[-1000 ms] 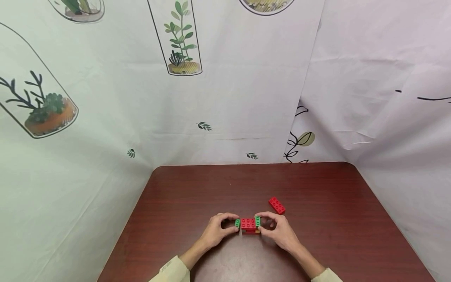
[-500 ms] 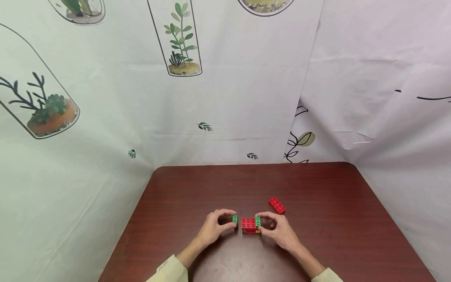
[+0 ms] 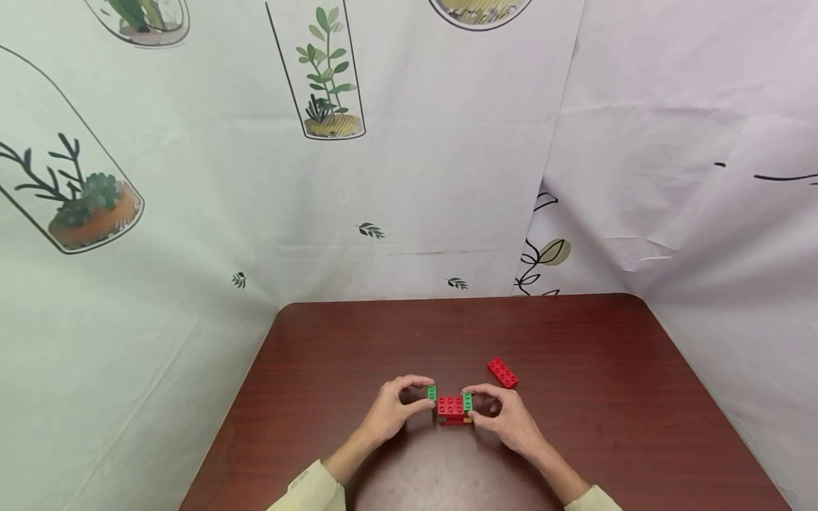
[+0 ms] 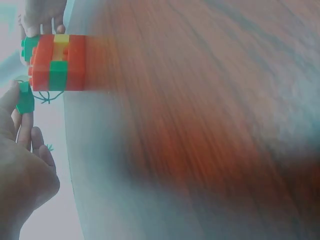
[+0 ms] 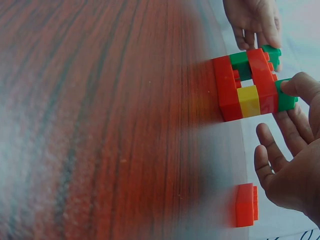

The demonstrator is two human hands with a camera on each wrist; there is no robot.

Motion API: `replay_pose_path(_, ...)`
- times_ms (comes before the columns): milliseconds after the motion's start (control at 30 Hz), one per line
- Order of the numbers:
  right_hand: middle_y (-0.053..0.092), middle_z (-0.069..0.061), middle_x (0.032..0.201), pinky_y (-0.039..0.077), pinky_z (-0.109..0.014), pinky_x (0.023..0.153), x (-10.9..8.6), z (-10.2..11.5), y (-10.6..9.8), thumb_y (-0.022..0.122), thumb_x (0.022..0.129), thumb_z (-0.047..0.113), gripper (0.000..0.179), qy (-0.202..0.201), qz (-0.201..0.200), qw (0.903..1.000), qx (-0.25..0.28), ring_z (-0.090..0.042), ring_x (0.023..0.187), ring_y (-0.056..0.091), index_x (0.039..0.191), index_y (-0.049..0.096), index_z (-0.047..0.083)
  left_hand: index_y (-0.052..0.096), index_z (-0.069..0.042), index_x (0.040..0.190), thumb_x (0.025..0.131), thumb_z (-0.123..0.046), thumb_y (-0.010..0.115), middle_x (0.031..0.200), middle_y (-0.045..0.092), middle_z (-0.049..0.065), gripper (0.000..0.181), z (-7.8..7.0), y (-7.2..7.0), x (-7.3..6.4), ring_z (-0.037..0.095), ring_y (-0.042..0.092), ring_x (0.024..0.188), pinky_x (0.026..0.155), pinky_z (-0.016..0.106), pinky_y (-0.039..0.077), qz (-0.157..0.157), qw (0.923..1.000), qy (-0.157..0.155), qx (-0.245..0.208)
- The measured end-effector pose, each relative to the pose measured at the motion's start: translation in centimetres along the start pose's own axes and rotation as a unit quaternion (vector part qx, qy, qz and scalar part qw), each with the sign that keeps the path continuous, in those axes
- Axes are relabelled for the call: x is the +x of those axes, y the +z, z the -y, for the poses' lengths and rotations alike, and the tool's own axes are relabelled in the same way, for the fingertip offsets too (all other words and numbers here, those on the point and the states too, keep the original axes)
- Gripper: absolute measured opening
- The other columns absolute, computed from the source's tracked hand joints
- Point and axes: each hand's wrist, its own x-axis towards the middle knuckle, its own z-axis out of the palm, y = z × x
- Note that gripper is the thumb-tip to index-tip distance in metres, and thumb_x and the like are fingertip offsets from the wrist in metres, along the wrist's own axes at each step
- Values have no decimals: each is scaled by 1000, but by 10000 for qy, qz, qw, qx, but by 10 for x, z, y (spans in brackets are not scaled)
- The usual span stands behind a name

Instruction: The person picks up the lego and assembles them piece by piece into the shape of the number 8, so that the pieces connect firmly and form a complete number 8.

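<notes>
A small stack of toy building bricks stands on the table before me. Its top is a red brick; a yellow brick and a green brick sit apart beneath it, over a lower red brick. Thumb and fingers of my left hand pinch a small green brick, raised just beyond the stack's upper left end. On the stack's top right end is another small green brick, which my right hand pinches between thumb and fingers.
A loose red brick lies behind the right hand, studs up. The dark wood table runs back to a white cloth wall printed with plants, with cloth on both sides too.
My left hand first drew the green brick leftward and up from the stack's left side, then brought it back right, higher, by the top. The right hand and the stack stayed put.
</notes>
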Motion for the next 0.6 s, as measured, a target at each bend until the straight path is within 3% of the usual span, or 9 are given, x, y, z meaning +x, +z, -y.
replay_pose_path(200, 73, -4, 101, 47, -27, 69, 1, -5, 0, 84, 88, 2, 38, 1, -5, 10000, -2, -15, 79, 58, 124, 75, 6, 76, -11, 126, 92, -27, 85, 117, 74, -4, 38, -2, 4, 1, 38, 67, 110, 93, 49, 53, 110, 9996, -30, -275)
replay_pose_path(433, 74, 0, 100, 48, -26, 70, 1, -7, 1, 84, 88, 5, 36, 1, -33, 10000, -5, -16, 79, 60, 122, 77, 10, 77, -15, 125, 92, -27, 86, 116, 74, -3, 36, -3, 5, 1, 42, 67, 110, 92, 50, 54, 86, 9992, -39, -377)
replay_pose_path(600, 74, -1, 100, 48, -27, 70, 1, -7, 1, 84, 88, 4, 36, -30, -42, 10000, -39, -18, 80, 60, 122, 77, 9, 76, -11, 126, 92, -28, 86, 115, 74, -3, 39, -4, 6, 1, 41, 67, 110, 92, 53, 54, 101, 9992, -11, -384)
